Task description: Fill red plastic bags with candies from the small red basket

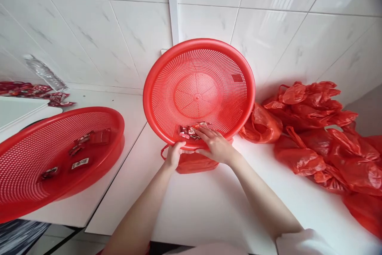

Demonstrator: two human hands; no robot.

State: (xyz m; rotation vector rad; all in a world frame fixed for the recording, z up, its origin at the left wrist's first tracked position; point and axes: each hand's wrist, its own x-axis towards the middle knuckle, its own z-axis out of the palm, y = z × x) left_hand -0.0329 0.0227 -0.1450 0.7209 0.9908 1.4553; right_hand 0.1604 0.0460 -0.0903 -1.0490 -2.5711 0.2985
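Observation:
A round red perforated basket (215, 72) stands tilted against the tiled wall on the white table. My left hand (174, 154) grips its lower rim, fingers closed on the edge. My right hand (215, 143) reaches over the rim, fingers stretched onto a small pile of wrapped candies (188, 131) lying at the basket's low edge. A red bag (193, 162) sits just below the rim, under both hands.
A second red basket (44, 147) with several wrapped candies lies at the left. A heap of red plastic bags (322, 135) fills the right side. A clear plastic bottle (44, 72) and more red wrappers (36, 90) lie at the far left by the wall.

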